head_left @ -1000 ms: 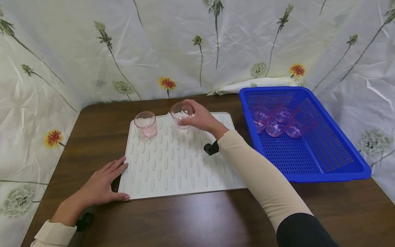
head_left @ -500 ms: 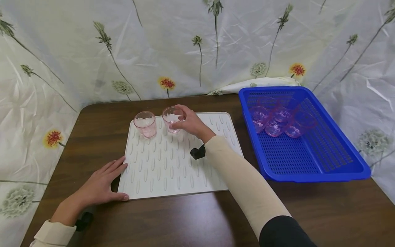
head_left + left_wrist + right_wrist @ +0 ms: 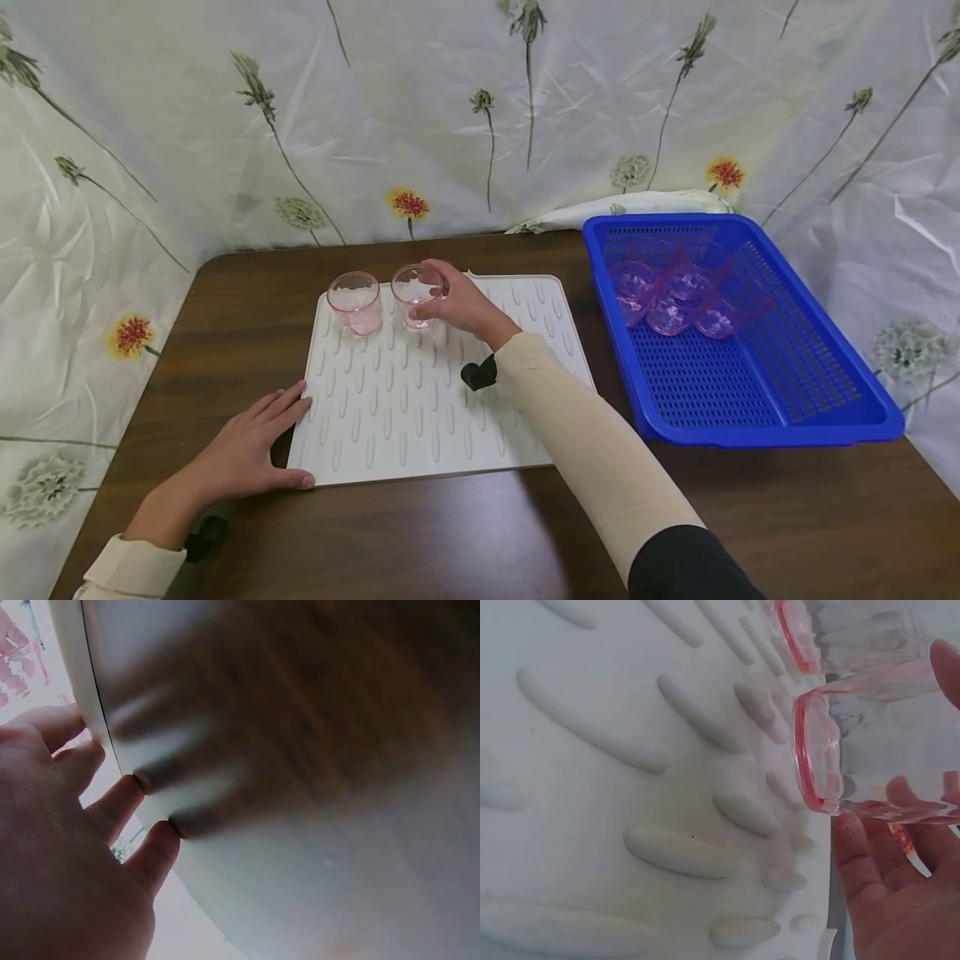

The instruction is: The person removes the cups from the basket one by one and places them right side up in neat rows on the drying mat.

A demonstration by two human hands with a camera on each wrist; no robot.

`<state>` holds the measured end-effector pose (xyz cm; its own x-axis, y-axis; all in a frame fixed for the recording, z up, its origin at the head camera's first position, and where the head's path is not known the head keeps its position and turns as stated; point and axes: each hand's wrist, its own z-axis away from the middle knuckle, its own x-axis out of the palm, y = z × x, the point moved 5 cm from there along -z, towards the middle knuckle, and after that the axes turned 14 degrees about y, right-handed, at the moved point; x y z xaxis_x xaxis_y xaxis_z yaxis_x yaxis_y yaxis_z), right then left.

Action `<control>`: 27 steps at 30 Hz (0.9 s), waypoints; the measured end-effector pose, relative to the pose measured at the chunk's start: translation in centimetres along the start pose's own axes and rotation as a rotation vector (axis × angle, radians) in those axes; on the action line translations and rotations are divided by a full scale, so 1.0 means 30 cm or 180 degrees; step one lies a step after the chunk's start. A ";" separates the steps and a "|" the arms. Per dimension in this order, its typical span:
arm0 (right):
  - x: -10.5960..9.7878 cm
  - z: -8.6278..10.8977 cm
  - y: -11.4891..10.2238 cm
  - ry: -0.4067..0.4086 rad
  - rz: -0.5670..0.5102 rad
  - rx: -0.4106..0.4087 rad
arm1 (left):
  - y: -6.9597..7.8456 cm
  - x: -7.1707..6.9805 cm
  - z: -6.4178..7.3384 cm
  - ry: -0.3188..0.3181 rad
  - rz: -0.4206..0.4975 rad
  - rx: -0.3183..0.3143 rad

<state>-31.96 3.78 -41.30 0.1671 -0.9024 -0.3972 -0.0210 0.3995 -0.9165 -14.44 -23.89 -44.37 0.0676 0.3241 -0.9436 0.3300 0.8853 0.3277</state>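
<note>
1. Change: over the last second your right hand (image 3: 457, 304) carried the pink cup (image 3: 415, 297) leftward and down across the white ridged mat (image 3: 420, 408). It now sits at the mat's far edge, just beside the second pink cup (image 3: 354, 302), where a second ago it was further right and higher.
2. Meaning, as I read it: the cup looks at or very near its resting spot. The head view suggests its base is on the mat, but I can't confirm contact.
3. Right hand: fingers curled round the cup's side and rim, thumb on the near side. The right wrist view shows fingertips (image 3: 862, 862) against the clear wall.
4. Left hand (image 3: 243, 450): fingers spread flat, resting on the surface at the mat's near-left corner, thumb along the mat's front edge. It hasn't moved. The left wrist view is blurred and shows only fingers (image 3: 112, 810) at the mat edge.
5. Cup look: clear pink plastic, faceted wall, thicker pink rim, upright, mouth up, empty as far as I can tell. Its neighbour matches it.
6. Elsewhere: the blue perforated basket (image 3: 795, 392) to the right of the mat holds several more pink cups (image 3: 678, 296), tipped and jumbled at its far end.
</note>
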 end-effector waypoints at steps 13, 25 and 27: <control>0.013 0.001 0.006 -0.0098 0.0180 0.0082 | 0.000 0.002 0.003 -0.0004 -0.0006 -0.0038; 0.032 0.002 0.007 -0.0143 0.0429 0.0185 | 0.006 -0.004 0.003 -0.0033 0.0001 -0.0068; 0.032 0.004 0.009 -0.0135 0.0419 0.0175 | 0.005 -0.003 0.003 -0.0029 -0.0004 -0.0062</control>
<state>-31.68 3.03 -41.92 0.2080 -0.8345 -0.5103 0.0085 0.5232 -0.8522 -14.32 -23.81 -44.23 0.0757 0.3200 -0.9444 0.3119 0.8920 0.3272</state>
